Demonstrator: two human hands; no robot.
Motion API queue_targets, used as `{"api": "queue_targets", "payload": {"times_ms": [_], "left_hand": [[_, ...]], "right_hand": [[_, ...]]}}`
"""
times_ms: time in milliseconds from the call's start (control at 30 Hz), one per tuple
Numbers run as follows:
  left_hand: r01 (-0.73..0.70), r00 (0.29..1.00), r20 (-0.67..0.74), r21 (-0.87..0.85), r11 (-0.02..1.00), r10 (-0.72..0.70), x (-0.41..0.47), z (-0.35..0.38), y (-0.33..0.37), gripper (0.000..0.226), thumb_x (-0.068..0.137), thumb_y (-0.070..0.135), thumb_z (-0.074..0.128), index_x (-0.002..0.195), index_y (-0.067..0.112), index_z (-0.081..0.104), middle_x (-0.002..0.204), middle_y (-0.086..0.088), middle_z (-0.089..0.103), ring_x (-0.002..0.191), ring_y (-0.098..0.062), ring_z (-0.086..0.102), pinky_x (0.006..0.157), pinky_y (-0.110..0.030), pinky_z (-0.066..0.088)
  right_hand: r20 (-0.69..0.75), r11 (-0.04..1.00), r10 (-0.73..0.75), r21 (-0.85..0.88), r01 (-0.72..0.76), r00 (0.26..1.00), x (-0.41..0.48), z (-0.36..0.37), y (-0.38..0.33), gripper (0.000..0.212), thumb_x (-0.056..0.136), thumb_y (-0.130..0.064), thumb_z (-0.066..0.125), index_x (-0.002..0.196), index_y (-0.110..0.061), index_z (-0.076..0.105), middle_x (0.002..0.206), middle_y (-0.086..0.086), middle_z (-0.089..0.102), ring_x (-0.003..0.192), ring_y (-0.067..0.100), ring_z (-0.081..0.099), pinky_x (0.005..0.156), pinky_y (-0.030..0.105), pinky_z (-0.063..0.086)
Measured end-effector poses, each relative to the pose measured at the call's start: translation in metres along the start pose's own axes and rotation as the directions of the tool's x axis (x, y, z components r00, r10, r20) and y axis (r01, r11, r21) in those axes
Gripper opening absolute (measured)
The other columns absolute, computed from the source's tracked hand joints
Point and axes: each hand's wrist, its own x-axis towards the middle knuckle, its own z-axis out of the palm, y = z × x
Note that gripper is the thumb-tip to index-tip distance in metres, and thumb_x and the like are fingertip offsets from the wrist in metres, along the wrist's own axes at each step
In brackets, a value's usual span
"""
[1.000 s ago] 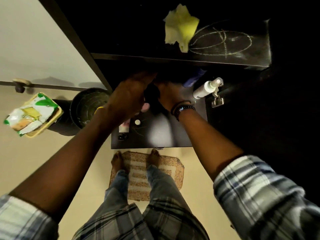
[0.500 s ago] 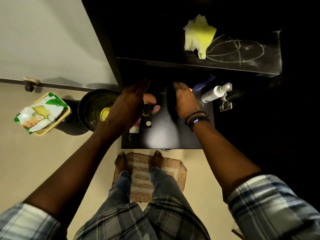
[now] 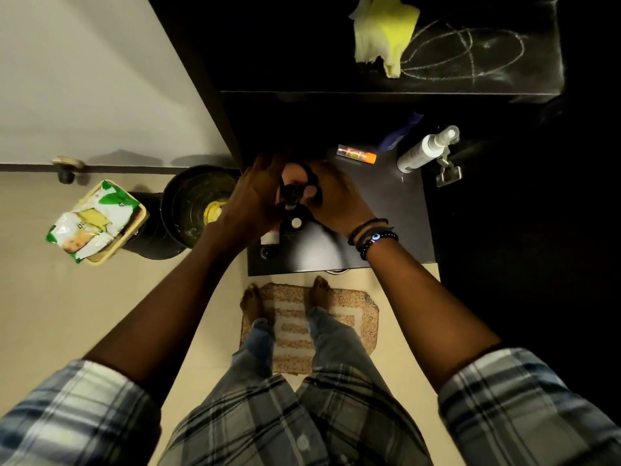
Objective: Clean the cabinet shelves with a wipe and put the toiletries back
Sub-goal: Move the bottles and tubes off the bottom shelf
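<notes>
Dark bottle (image 3: pixel 289 194): held between both hands, above the lower shelf (image 3: pixel 386 210), left part.
Left hand (image 3: pixel 255 196): fingers curled round the bottle.
Right hand (image 3: pixel 336 200): fingers curled round its other side.
Beneath the hands: white-capped jar (image 3: pixel 295 223), crowding the bottle's spot.
Further right: orange-capped tube (image 3: pixel 356 153) and spray bottle (image 3: pixel 423 151), both lying down.
Upper shelf (image 3: pixel 369 92): crumpled yellow wipe (image 3: pixel 383 31).

Your yellow crumpled cloth wipe (image 3: pixel 383 31); black cabinet shelf (image 3: pixel 302 55), white looped scrawl; black round bottle (image 3: pixel 289 195); green-and-white wipes packet (image 3: pixel 90 223); tan speckled floor mat (image 3: pixel 356 311), pale stripes; your blue-grey plaid sleeves (image 3: pixel 524 408).
</notes>
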Motion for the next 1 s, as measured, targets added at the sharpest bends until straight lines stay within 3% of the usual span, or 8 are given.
{"api": "queue_targets", "payload": {"times_ms": [200, 267, 333, 500, 633, 733, 933, 1000], "left_hand": [[0.010, 0.999, -0.053, 0.019, 1.000, -0.009, 0.008, 0.016, -0.004, 0.063, 0.081, 0.005, 0.068, 0.137, 0.010, 0.040, 0.139, -0.016, 0.041, 0.119, -0.032, 0.050, 0.089, -0.017, 0.034], [-0.018, 0.999, -0.035, 0.031, 0.999, 0.019, 0.017, 0.021, -0.009, 0.057, 0.079, 0.002, 0.068, 0.130, 0.008, 0.045, 0.133, -0.016, 0.045, 0.117, -0.031, 0.050, 0.086, -0.015, 0.036], [-0.051, 0.999, 0.006, 0.031, 0.998, 0.051, 0.025, 0.027, -0.013, 0.055, 0.078, 0.004, 0.069, 0.128, 0.009, 0.046, 0.130, -0.015, 0.048, 0.115, -0.030, 0.052, 0.086, -0.019, 0.041], [-0.117, 0.993, 0.028, -0.008, 0.993, 0.117, 0.044, 0.046, 0.010, 0.052, 0.074, 0.008, 0.065, 0.125, 0.006, 0.053, 0.125, -0.016, 0.056, 0.114, -0.033, 0.055, 0.091, -0.042, 0.049], [-0.181, 0.979, 0.081, -0.085, 0.980, 0.187, 0.067, 0.066, 0.045, 0.058, 0.067, 0.008, 0.061, 0.124, 0.007, 0.056, 0.120, -0.013, 0.060, 0.111, -0.021, 0.056, 0.095, -0.029, 0.045], [-0.199, 0.971, 0.123, -0.054, 0.979, 0.204, 0.084, 0.081, 0.073, 0.064, 0.069, 0.003, 0.063, 0.131, 0.007, 0.050, 0.127, -0.015, 0.054, 0.116, -0.030, 0.054, 0.099, -0.038, 0.043], [-0.313, 0.944, 0.111, 0.010, 0.950, 0.310, 0.102, 0.105, 0.104, 0.063, 0.071, -0.008, 0.058, 0.131, 0.005, 0.049, 0.123, -0.019, 0.054, 0.111, -0.035, 0.054, 0.093, -0.037, 0.040], [-0.321, 0.943, 0.105, 0.023, 0.947, 0.317, 0.106, 0.109, 0.108, 0.060, 0.072, -0.008, 0.057, 0.131, 0.004, 0.050, 0.121, -0.020, 0.055, 0.111, -0.036, 0.053, 0.090, -0.031, 0.036]], "right_hand": [[-0.002, 0.999, 0.002, -0.040, -0.002, 1.000, 0.005, 0.006, 0.007, 0.027, 0.087, -0.005, 0.058, 0.113, -0.007, 0.058, 0.102, 0.015, 0.066, 0.095, 0.033, 0.063, 0.071, 0.028, 0.043], [-0.024, 0.999, -0.010, -0.035, 0.009, 1.000, 0.003, 0.004, 0.008, 0.023, 0.088, -0.004, 0.057, 0.110, -0.006, 0.059, 0.097, 0.015, 0.067, 0.091, 0.032, 0.064, 0.070, 0.032, 0.048], [-0.050, 1.000, 0.012, -0.008, -0.012, 0.999, -0.001, 0.000, 0.010, 0.023, 0.088, -0.004, 0.057, 0.110, -0.006, 0.060, 0.096, 0.015, 0.069, 0.092, 0.031, 0.065, 0.074, 0.036, 0.053], [-0.157, 0.991, 0.132, -0.013, -0.136, 0.979, -0.016, -0.016, 0.033, 0.025, 0.084, -0.006, 0.061, 0.109, -0.008, 0.065, 0.095, 0.013, 0.071, 0.089, 0.031, 0.067, 0.068, 0.028, 0.046], [-0.226, 0.964, 0.237, -0.067, -0.258, 0.945, -0.034, -0.038, 0.059, 0.027, 0.083, -0.010, 0.063, 0.109, -0.004, 0.064, 0.101, 0.021, 0.068, 0.096, 0.042, 0.061, 0.078, 0.042, 0.046], [-0.280, 0.940, 0.296, -0.085, -0.331, 0.913, -0.045, -0.057, 0.077, 0.031, 0.086, -0.013, 0.058, 0.117, -0.008, 0.060, 0.102, 0.024, 0.066, 0.096, 0.044, 0.059, 0.078, 0.043, 0.045], [-0.351, 0.902, 0.380, -0.065, -0.427, 0.856, -0.054, -0.083, 0.097, 0.031, 0.086, -0.010, 0.057, 0.116, -0.013, 0.061, 0.105, 0.018, 0.068, 0.099, 0.040, 0.062, 0.085, 0.044, 0.051], [-0.366, 0.894, 0.390, -0.069, -0.443, 0.845, -0.053, -0.087, 0.100, 0.025, 0.087, -0.010, 0.057, 0.112, -0.011, 0.061, 0.104, 0.018, 0.068, 0.099, 0.040, 0.062, 0.083, 0.044, 0.050]]}}
